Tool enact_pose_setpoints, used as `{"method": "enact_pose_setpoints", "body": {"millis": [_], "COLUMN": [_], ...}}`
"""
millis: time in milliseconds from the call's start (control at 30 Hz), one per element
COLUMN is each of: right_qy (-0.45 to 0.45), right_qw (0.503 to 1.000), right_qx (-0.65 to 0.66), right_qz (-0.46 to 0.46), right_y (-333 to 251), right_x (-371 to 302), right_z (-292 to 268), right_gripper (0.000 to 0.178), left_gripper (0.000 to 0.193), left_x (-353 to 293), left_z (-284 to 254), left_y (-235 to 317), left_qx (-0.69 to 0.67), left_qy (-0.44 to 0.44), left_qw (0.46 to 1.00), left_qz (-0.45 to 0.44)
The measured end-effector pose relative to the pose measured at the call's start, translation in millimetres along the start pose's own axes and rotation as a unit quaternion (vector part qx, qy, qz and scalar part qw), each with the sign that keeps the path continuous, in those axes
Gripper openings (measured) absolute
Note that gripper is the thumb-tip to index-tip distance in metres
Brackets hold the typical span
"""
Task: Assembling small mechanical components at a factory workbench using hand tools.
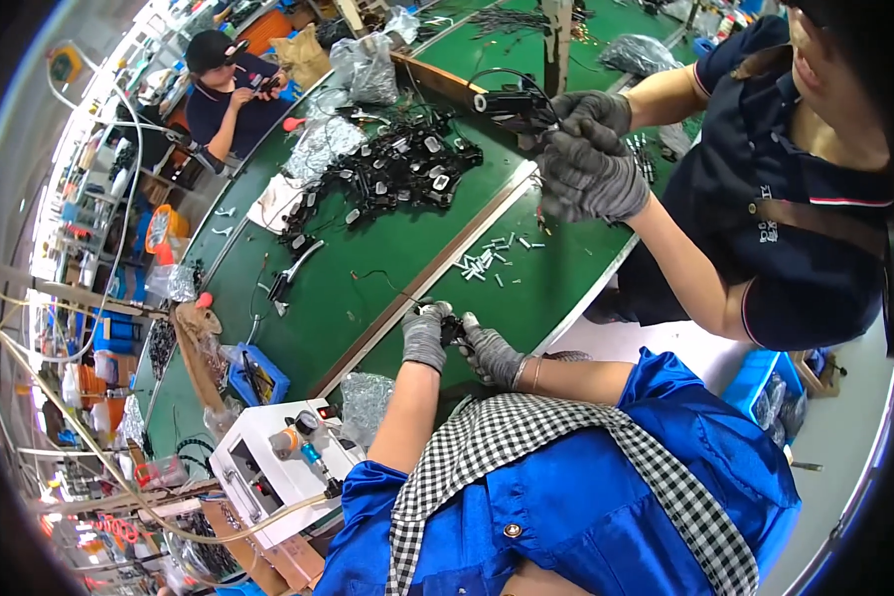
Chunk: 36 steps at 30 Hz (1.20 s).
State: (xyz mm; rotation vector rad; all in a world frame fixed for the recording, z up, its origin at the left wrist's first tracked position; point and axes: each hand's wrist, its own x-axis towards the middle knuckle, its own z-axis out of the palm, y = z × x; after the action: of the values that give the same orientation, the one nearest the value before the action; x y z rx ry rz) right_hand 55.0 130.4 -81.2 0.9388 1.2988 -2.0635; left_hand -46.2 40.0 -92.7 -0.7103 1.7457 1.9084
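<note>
Both of my hands wear grey knit gloves and meet over the green worktable (pixel 318 338). My left hand (pixel 426 338) has its fingers closed around one side of a small black part (pixel 452 329). On the other side my right hand (pixel 491 356) grips the same part. The fingers cover most of it, so its exact kind cannot be made out. A thin dark cable (pixel 382 277) lies on the table just beyond my left hand; whether it joins the part is unclear. Several small silver pins (pixel 480 263) lie loose beyond my right hand.
A heap of black parts with cables (pixel 397 169) covers the far table. At right, a co-worker's gloved hands (pixel 591 164) hold a black device (pixel 512 104). A white machine with a gauge (pixel 283 462) and a blue tray of tools (pixel 258 374) stand at left. A brown divider strip (pixel 397 298) crosses the table.
</note>
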Motion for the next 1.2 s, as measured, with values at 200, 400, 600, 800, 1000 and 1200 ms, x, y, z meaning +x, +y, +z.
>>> {"method": "enact_pose_setpoints", "body": {"millis": [200, 400, 600, 800, 1000, 1200], "right_qy": [0.013, 0.017, 0.013, 0.03, 0.029, 0.023], "right_qw": [1.0, 0.999, 0.999, 0.997, 0.995, 0.997], "right_qx": [-0.01, 0.015, 0.015, 0.029, 0.022, 0.023], "right_qz": [-0.023, -0.039, -0.047, -0.07, -0.098, -0.069], "right_y": [2.1, 3.5, 8.0, 4.4, -2.0, -5.4], "right_x": [0.7, 2.1, 8.0, 0.9, -9.1, -7.9], "right_z": [3.8, -0.8, -5.4, -4.9, 0.7, -6.3], "right_gripper": [0.058, 0.058, 0.058, 0.059, 0.059, 0.051], "left_gripper": [0.031, 0.032, 0.031, 0.03, 0.029, 0.029], "left_x": [9.1, -8.2, -2.3, -7.3, -7.0, -19.6], "left_z": [-5.6, 2.5, 4.7, 10.0, 9.8, 16.8], "left_y": [1.9, -10.3, -22.7, -9.7, 8.9, 2.8], "left_qx": [0.054, -0.013, -0.014, 0.017, 0.044, 0.023], "left_qy": [-0.03, 0.0, 0.039, 0.006, -0.047, 0.021], "left_qw": [0.997, 0.999, 0.99, 0.996, 0.998, 0.998], "left_qz": [-0.036, 0.042, 0.136, 0.082, -0.011, 0.061]}}
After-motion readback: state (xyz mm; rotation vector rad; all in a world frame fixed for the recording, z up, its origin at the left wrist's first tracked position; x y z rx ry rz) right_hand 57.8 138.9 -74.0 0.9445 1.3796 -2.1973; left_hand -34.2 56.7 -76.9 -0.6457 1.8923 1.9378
